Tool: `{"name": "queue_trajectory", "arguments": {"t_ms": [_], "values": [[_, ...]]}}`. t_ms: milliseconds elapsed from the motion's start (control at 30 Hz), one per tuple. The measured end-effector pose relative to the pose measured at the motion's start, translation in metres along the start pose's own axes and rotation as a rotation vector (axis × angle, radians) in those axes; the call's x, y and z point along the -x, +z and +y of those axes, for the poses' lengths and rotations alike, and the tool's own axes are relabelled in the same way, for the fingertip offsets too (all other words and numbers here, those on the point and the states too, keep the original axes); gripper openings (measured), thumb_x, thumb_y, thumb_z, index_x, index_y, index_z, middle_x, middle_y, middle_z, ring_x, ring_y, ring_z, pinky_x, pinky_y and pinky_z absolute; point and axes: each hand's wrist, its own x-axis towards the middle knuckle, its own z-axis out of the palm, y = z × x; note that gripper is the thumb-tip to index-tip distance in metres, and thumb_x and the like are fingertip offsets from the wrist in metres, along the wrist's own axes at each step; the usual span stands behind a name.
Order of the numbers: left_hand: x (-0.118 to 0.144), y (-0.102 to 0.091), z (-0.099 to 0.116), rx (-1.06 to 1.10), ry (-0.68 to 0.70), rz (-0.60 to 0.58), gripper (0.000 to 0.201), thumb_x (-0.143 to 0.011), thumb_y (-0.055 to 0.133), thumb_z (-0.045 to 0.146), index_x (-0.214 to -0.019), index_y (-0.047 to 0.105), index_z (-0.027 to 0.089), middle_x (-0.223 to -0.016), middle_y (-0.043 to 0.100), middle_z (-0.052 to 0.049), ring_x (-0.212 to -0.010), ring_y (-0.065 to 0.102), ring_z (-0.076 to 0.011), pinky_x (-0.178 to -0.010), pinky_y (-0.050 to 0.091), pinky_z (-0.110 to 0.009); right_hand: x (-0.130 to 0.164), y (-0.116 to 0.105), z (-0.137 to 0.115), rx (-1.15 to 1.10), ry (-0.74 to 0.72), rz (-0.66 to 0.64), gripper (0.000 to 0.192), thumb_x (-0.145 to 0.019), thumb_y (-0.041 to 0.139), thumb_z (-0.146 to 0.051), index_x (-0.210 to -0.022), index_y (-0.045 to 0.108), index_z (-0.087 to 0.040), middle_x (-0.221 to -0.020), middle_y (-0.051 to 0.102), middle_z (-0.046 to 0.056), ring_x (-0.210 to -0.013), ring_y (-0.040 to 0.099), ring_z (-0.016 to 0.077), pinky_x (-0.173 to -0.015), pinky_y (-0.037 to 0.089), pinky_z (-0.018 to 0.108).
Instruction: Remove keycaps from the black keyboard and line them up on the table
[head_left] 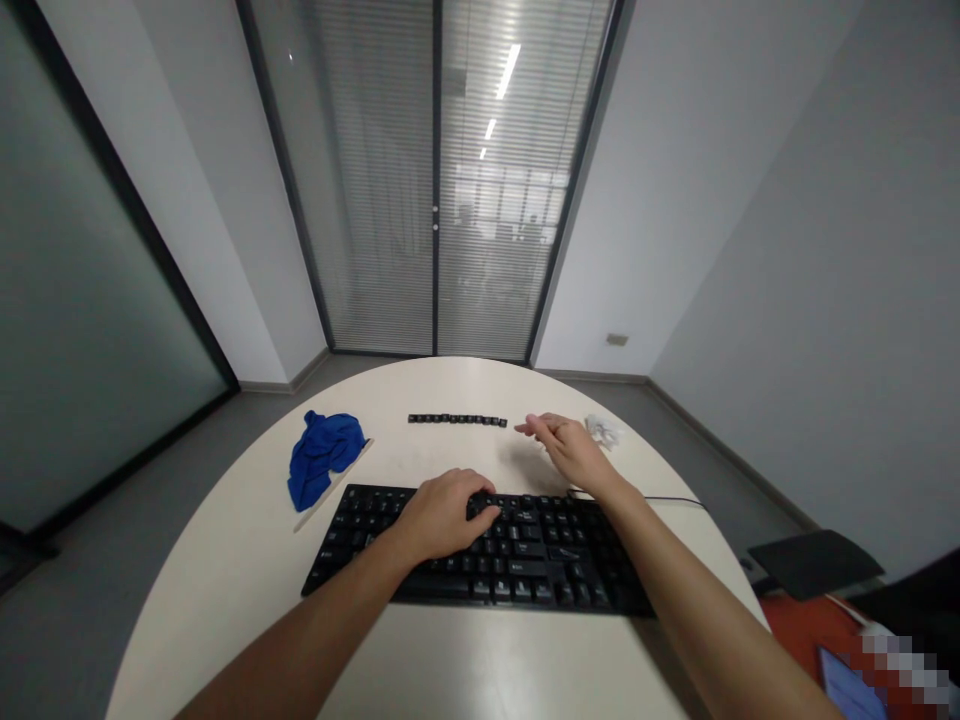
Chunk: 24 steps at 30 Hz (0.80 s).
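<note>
— Where to look first?
— At the black keyboard (529,562), lying lengthwise across the pale worktop (450,660), with both bare forearms reaching over from the near side.
— And the left hand (444,510)?
— Palm down over the upper middle of the keyboard, fingers bent toward the top rows, thumb spread from the forefinger. Open, by the look of that gap.
— Gripping anything with the right hand (570,450)?
— Impossible to tell. Raised beyond the keyboard, above a soft shadow, fingers stretched to the left and thumb close against them. Too small at the fingertips to make out.
— Near what?
— Just right of a row of small black keys (457,420), laid side by side in a nearly straight line on the far part of the worktop, well apart from the keyboard.
— Other things around?
— To the left, a crumpled blue cloth (325,455), with a thin pale stick (334,487) slanting along its near side. Just past the right hand, some crumpled clear plastic (602,431). Also a dark cable (671,499), running out from behind the right forearm toward the edge.
— Farther off?
— Glass panels (382,180) with blinds, straight ahead.
</note>
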Motion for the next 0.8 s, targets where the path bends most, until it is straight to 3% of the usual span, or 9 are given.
{"name": "queue_trajectory", "arguments": {"t_ms": [133, 267, 433, 567, 700, 800], "values": [[0.0, 0.0, 0.001, -0.022, 0.003, -0.016, 0.021, -0.089, 0.057, 0.036, -0.103, 0.067, 0.024, -0.104, 0.07, -0.003, -0.099, 0.062, -0.0214, -0.09, 0.047, -0.033, 0.024, 0.008, -0.007, -0.209, 0.146, 0.044, 0.065, -0.094, 0.035, -0.065, -0.092, 0.075, -0.014, -0.074, 0.067, 0.008, -0.063, 0.063, 0.0173, -0.059, 0.051, 0.027], [0.0, -0.001, 0.002, -0.024, -0.006, -0.023, 0.021, -0.09, 0.056, 0.036, -0.102, 0.067, 0.023, -0.104, 0.07, -0.004, -0.099, 0.062, -0.0216, -0.089, 0.047, -0.033, 0.036, 0.016, -0.006, -0.242, 0.201, 0.072, 0.052, -0.09, 0.047, -0.062, -0.081, 0.069, -0.016, -0.056, 0.06, 0.001, -0.052, 0.057, 0.0155, -0.053, 0.045, 0.025], [-0.001, -0.001, 0.003, -0.021, -0.006, -0.032, 0.02, -0.091, 0.055, 0.034, -0.103, 0.067, 0.024, -0.105, 0.07, -0.003, -0.1, 0.061, -0.0211, -0.089, 0.047, -0.033, 0.042, 0.019, -0.002, -0.205, 0.143, 0.029, 0.042, -0.088, 0.055, -0.057, -0.075, 0.065, -0.018, -0.059, 0.061, 0.0, -0.055, 0.054, 0.0146, -0.054, 0.04, 0.025], [-0.001, -0.001, 0.003, -0.031, -0.015, -0.04, 0.02, -0.091, 0.055, 0.034, -0.104, 0.066, 0.023, -0.104, 0.07, -0.002, -0.099, 0.061, -0.0212, -0.088, 0.047, -0.033, 0.042, 0.019, 0.002, -0.187, 0.092, 0.077, 0.039, -0.084, 0.061, -0.056, -0.079, 0.067, -0.018, -0.07, 0.065, 0.001, -0.064, 0.057, 0.016, -0.06, 0.043, 0.026], [-0.002, -0.003, 0.005, -0.029, -0.016, -0.047, 0.02, -0.091, 0.055, 0.033, -0.104, 0.066, 0.023, -0.104, 0.07, -0.002, -0.099, 0.061, -0.0211, -0.087, 0.047, -0.033, 0.042, 0.022, 0.005, -0.259, 0.165, 0.075, 0.04, -0.082, 0.063, -0.058, -0.079, 0.064, -0.018, -0.064, 0.063, 0.0, -0.05, 0.055, 0.0136, -0.051, 0.041, 0.025], [-0.002, -0.003, 0.006, -0.031, -0.022, -0.052, 0.02, -0.091, 0.055, 0.034, -0.103, 0.066, 0.023, -0.104, 0.07, -0.003, -0.099, 0.061, -0.0215, -0.087, 0.047, -0.033, 0.043, 0.021, 0.004, -0.332, 0.165, 0.02, 0.039, -0.082, 0.064, -0.056, -0.092, 0.061, -0.019, -0.063, 0.062, -0.002, -0.047, 0.057, 0.0139, -0.05, 0.042, 0.025]]}}
